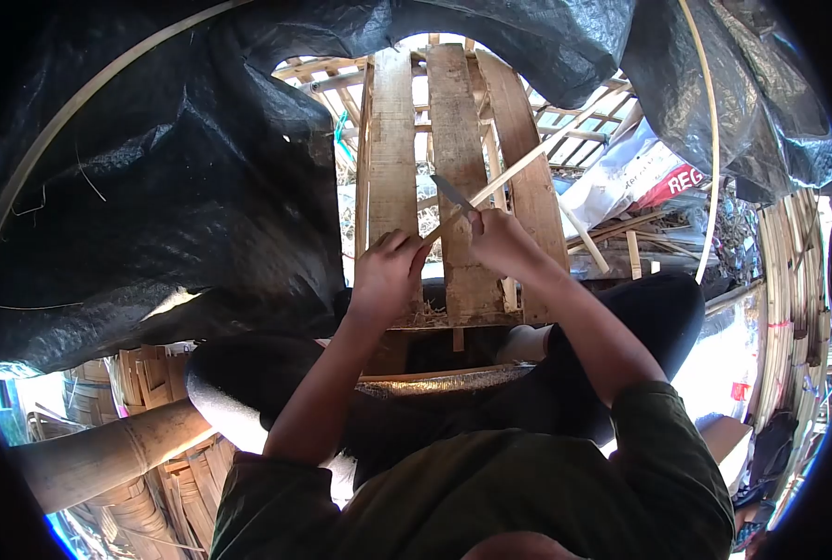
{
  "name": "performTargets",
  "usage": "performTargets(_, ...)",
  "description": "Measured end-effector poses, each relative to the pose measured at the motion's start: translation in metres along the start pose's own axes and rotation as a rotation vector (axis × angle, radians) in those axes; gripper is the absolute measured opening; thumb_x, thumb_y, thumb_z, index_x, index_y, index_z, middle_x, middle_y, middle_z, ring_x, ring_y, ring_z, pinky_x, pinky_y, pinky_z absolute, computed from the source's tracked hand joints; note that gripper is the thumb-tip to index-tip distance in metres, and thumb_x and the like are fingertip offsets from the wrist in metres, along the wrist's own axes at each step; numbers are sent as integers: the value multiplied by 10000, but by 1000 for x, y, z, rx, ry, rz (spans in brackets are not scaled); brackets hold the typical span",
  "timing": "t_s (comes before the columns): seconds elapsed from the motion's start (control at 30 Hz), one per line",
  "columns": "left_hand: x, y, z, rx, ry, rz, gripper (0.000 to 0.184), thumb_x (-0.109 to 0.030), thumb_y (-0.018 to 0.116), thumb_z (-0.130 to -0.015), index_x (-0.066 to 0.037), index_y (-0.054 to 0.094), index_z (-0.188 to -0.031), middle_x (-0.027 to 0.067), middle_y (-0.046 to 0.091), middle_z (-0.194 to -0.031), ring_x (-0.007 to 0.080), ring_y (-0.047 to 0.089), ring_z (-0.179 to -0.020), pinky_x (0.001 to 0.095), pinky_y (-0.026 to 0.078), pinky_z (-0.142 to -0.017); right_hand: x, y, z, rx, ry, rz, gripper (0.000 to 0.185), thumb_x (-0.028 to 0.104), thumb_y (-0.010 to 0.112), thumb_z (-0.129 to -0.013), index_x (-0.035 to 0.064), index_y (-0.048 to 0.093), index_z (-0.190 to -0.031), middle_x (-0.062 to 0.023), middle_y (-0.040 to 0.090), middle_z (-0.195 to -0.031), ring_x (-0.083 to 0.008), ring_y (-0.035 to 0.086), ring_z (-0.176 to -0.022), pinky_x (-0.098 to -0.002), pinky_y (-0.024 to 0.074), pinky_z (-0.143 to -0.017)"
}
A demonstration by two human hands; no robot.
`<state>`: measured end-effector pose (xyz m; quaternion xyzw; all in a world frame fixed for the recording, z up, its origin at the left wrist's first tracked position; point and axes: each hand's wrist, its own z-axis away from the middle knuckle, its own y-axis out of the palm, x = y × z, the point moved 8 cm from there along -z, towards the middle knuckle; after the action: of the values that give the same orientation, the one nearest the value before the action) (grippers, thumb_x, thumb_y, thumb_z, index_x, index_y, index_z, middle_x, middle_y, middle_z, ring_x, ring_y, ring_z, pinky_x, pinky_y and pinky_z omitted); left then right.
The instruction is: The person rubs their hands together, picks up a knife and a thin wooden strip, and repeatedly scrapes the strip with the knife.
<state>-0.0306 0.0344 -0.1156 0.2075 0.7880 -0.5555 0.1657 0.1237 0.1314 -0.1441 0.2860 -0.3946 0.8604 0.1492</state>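
Head view: hands (385, 277) (511, 245) grip a slender strip (528, 161) and metal knife (451, 193).

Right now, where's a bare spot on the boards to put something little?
The left plank looks bare beyond the left hand, between the black sheet and the middle plank. The middle plank's near end, between the forearms, looks mostly bare too. It's crowded where the knife and pale strip cross beside the right hand, so best keep away.
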Motion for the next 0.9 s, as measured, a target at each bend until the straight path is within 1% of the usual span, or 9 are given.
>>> performTargets(0.07,-1,-1,-1,-14,29,3,97,-138,685,-886,-44,665,-905,106,607,-854,323,638,-806,425,532,-688,14,-4,-4,-285,-301,163,396,224,436,-1026,-75,656,-888,-295,653,-748,-437,682,-720,-503,530,-643)
performTargets(0.17,-4,-6,-1,-16,38,15,120,-138,705,-870,-39,675,-932,111,625,-871,340,643,-803,427,529,-676,8,-5,-10,-172,-247,167,385,226,431,-1023,-76,645,-918,-318,641,-755,-496,653,-756,-540,520,-702)
performTargets(0.5,9,-32,15,248,-30,-39,172,-200,694,-877,-93,712,-1010,100,660,-923,338,663,-858,430,543,-722,4,-17,-10,-174,-191,93,430,278,436,-1024,-84,647,-926,-319,650,-786,-489,663,-792,-522,526,-706)
performTargets(0.57,4,-25,18,181,53,-89,151,-200,697,-882,-114,724,-1003,71,662,-862,306,671,-771,413,551,-660,-3,-23,-20,45,-195,246,493,374,398,-1061,-68,610,-1012,-140,590,-626,-251,644,-564,-444,523,-551)
performTargets(0.6,0,-19,17,168,67,-91,151,-200,697,-882,-114,724,-1003,71,662,-862,306,671,-771,413,551,-660,-11,-39,-18,104,-58,96,477,368,395,-1062,-54,612,-1011,-101,576,-618,-204,625,-536,-398,519,-467)
performTargets(0.7,-21,-13,13,18,147,-69,106,-178,719,-860,-147,746,-958,25,667,-787,249,670,-664,369,541,-570,-46,-72,-41,-254,39,118,470,331,372,-1063,-67,618,-1019,-142,600,-629,-220,597,-473,-408,521,-471)
performTargets(0.73,-21,-11,11,5,145,-73,106,-178,719,-860,-147,746,-958,25,667,-787,249,670,-664,369,541,-570,-66,-34,-83,-356,-592,601,503,341,376,-1060,-101,609,-997,-173,602,-623,-237,584,-447,-439,512,-483)
performTargets(0.8,-17,-4,10,27,151,-43,115,-176,720,-859,-138,750,-964,21,662,-777,239,669,-658,364,538,-565,-16,-16,-12,-157,10,73,525,356,391,-1056,-118,599,-965,-180,614,-653,-233,591,-477,-466,505,-500)
performTargets(0.9,-16,-5,10,16,164,-33,98,-170,712,-867,-131,751,-947,15,652,-768,230,661,-636,351,532,-551,-13,-29,-13,-34,-36,77,525,367,399,-1054,-113,607,-1012,-173,634,-686,-215,587,-489,-436,497,-470)
